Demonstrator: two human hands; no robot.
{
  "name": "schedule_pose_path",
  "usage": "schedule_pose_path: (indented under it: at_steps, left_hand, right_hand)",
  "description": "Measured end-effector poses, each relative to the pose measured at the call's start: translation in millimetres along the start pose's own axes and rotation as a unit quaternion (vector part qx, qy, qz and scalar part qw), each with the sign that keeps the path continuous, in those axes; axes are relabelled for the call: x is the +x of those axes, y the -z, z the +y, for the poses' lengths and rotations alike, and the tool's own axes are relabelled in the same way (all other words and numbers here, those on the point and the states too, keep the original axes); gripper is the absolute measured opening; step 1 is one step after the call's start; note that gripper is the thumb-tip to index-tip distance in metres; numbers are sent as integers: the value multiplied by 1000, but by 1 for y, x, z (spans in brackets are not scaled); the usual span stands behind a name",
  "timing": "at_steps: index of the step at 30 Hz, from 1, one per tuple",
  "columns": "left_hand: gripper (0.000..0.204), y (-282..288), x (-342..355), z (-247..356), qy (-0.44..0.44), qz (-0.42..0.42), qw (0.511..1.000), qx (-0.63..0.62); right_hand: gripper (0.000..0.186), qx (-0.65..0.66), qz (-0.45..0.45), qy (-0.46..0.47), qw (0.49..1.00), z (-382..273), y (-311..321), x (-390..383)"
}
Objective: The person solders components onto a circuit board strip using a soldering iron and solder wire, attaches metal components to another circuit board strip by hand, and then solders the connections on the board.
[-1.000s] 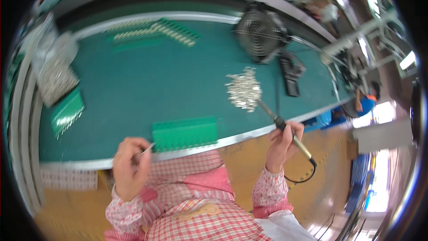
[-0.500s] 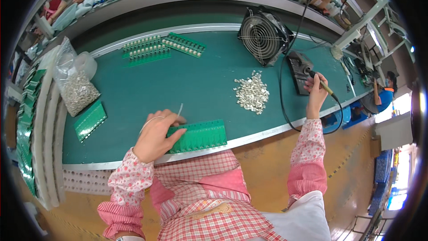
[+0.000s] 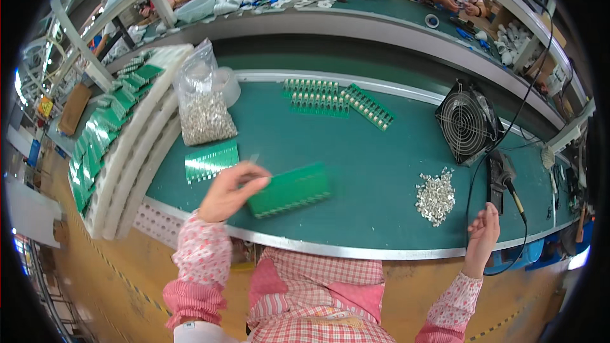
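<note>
My left hand (image 3: 234,192) pinches the left end of a green circuit board panel (image 3: 291,192), which is tilted and blurred over the mat near the table's front edge. A pale thin piece (image 3: 255,158) shows just beyond those fingers; what it is I cannot make out. My right hand (image 3: 484,235) is off to the right with fingers drawn together and nothing visible in them. Just beyond it, a soldering iron (image 3: 516,199) with a yellowish handle rests in its black stand (image 3: 495,181). A heap of small whitish metal parts (image 3: 436,197) lies left of that hand.
Another green panel (image 3: 211,160) lies by a clear bag of small parts (image 3: 206,117). Populated boards (image 3: 316,97) lie at the back. A black fan (image 3: 466,121) stands at the right. White foam trays (image 3: 136,152) hold boards at left. Co-workers sit across the bench.
My right hand has let go of the soldering iron, now in its stand, and drawn back. The panel in my left hand has been raised and tilted. The view has swung left.
</note>
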State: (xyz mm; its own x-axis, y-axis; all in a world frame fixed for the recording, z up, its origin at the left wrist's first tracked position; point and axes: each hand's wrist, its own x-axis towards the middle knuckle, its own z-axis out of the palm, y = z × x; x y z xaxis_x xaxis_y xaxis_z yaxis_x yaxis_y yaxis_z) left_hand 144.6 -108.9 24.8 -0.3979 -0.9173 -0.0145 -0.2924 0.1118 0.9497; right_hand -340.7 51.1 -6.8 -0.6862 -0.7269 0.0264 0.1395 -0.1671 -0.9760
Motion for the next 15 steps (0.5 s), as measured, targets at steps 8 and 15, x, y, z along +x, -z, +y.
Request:
schedule_pose_path:
  at_steps: [8,15]
  left_hand:
    - [17,128,-27,-55,48,176,975,123]
    - [10,65,-3,-19,-133,365,817,427]
  right_hand:
    - [14,-213,-223,67,949,-5,-143,20]
    - [49,-499,-246,316,768,25,-237,85]
